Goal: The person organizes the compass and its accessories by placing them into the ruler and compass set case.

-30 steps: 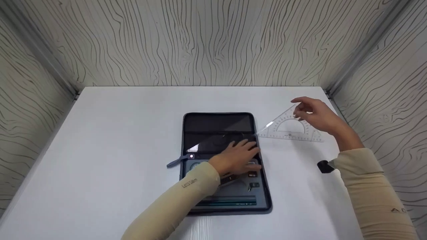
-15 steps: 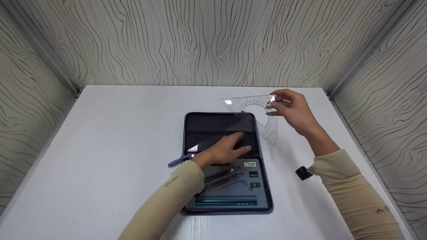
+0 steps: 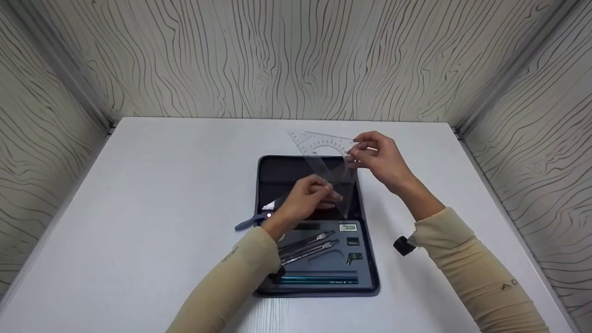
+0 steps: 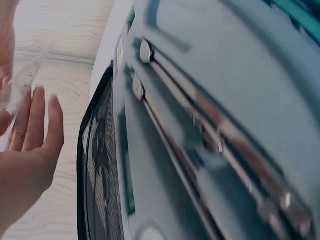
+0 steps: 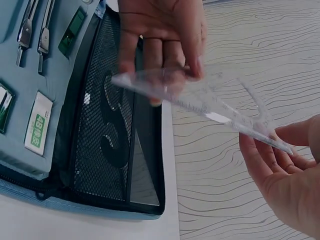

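A clear plastic set square (image 3: 326, 141) with a protractor cut-out is held in the air above the pocket side of an open zip case (image 3: 367, 259). My right hand (image 3: 381, 159) pinches it near one corner, thumb against fingers. The left hand (image 3: 305, 196) has its thumb and fingers about the lower end, over the black pocket. In the right wrist view, the left hand (image 5: 167, 30) grips one end of the set square (image 5: 200, 100) and the right hand (image 5: 290, 175) the other. The left wrist view shows the left hand (image 4: 32, 155) partly cut off at the edge.
The case's grey tray (image 3: 319, 261) holds metal compasses (image 3: 310, 247), an eraser (image 3: 348, 227), a sharpener (image 3: 353, 241) and dark green pencils (image 3: 319, 280). A mesh pocket (image 5: 107, 135) lines the other half. A strap (image 3: 245, 224) sticks out left onto the white table (image 3: 162, 208).
The right hand has brought the set square from the right of the case to above it, turning it. My left hand has risen from the case and curled its fingers onto the set square.
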Demonstrator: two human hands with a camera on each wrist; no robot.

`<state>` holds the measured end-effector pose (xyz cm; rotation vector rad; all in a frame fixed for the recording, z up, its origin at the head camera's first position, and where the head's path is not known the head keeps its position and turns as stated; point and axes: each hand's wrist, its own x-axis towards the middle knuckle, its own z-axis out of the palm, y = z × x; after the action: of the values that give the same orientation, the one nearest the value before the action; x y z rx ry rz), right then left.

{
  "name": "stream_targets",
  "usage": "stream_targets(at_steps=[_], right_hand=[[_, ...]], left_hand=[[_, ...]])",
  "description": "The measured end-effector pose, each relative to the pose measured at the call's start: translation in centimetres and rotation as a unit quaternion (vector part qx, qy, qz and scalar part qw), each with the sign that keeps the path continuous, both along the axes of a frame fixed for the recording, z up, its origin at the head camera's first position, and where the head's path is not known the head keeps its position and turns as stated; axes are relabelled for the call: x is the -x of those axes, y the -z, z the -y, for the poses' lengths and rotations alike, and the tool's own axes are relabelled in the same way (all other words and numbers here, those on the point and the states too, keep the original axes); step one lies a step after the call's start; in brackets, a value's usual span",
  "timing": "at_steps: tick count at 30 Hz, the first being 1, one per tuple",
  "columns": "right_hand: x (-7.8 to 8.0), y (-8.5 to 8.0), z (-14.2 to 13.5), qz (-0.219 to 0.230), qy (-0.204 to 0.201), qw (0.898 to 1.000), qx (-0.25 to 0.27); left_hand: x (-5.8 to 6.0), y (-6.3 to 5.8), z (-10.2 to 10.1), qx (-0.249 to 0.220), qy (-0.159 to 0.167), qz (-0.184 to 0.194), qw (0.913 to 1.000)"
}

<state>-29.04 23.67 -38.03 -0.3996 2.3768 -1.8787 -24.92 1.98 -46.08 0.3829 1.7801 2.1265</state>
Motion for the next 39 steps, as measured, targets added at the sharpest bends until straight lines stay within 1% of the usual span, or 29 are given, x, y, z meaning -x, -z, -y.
stream_targets(at_steps=[2,5,7,9,11,12,14,16,18,19,20,22,24,26,27,30,32,34,37,39], right_hand=[[0.0,0.4,-0.3,0.011,-0.002,1.0,-0.008],[-0.2,1.2,-0.8,0.032,-0.014,0.998,-0.044],[-0.5,1.9,-1.1,0.045,-0.038,0.995,-0.084],[-0.9,2.5,-1.3,0.052,-0.07,0.988,-0.129],[-1.1,2.9,-1.4,0.047,-0.095,0.98,-0.169],[-1.1,2.9,-1.4,0.044,-0.1,0.977,-0.181],[-0.9,2.8,-1.4,0.034,-0.088,0.977,-0.191],[-0.5,2.5,-1.5,0.026,-0.057,0.982,-0.177],[0.0,2.1,-1.8,0.021,-0.03,0.99,-0.138],[0.2,2.0,-1.9,0.02,-0.023,0.993,-0.114],[0.4,1.8,-2.0,0.019,-0.02,0.996,-0.091],[0.6,1.7,-2.2,0.02,-0.029,0.998,-0.044],[0.7,1.7,-2.4,0.025,-0.041,0.999,-0.009],[0.8,1.8,-2.6,0.028,-0.042,0.999,0.014],[0.9,1.8,-2.8,0.029,-0.037,0.999,0.024],[1.1,2.1,-3.1,0.036,-0.005,0.997,0.068],[1.3,2.2,-3.4,0.042,0.017,0.993,0.105],[1.5,2.3,-3.5,0.052,0.033,0.988,0.141],[1.9,2.7,-3.3,0.06,0.046,0.983,0.169],[2.1,3.0,-3.0,0.062,0.053,0.981,0.177]], left_hand=[[0.2,0.0,0.7,0.002,-0.014,-0.01,0.9999],[0.6,-0.1,2.1,0.019,-0.042,-0.031,0.9985],[1.0,-0.4,3.1,0.038,-0.058,-0.049,0.9964],[1.3,-0.8,4.2,0.065,-0.064,-0.071,0.9933],[1.6,-1.2,5.2,0.093,-0.056,-0.087,0.9902],[1.7,-1.5,5.7,0.107,-0.046,-0.094,0.9887],[1.9,-2.0,6.5,0.136,-0.016,-0.105,0.9851],[2.0,-2.3,7.1,0.159,0.021,-0.111,0.9808],[2.1,-2.6,7.6,0.183,0.056,-0.122,0.9739],[2.1,-2.8,7.8,0.194,0.07,-0.13,0.9698],[2.1,-2.9,8.0,0.203,0.081,-0.137,0.9661],[2.1,-3.0,8.2,0.214,0.094,-0.154,0.96],[2.1,-3.2,8.5,0.218,0.093,-0.169,0.9567],[2.2,-3.4,8.8,0.218,0.075,-0.178,0.9564],[2.3,-3.5,9.0,0.216,0.059,-0.178,0.9581],[2.5,-3.6,9.6,0.196,-0.013,-0.162,0.9671],[2.8,-3.5,9.8,0.163,-0.06,-0.138,0.9751],[3.0,-3.1,9.9,0.131,-0.094,-0.12,0.9795],[3.1,-2.6,9.5,0.095,-0.125,-0.109,0.9815],[3.0,-2.5,9.1,0.084,-0.14,-0.111,0.9804]])
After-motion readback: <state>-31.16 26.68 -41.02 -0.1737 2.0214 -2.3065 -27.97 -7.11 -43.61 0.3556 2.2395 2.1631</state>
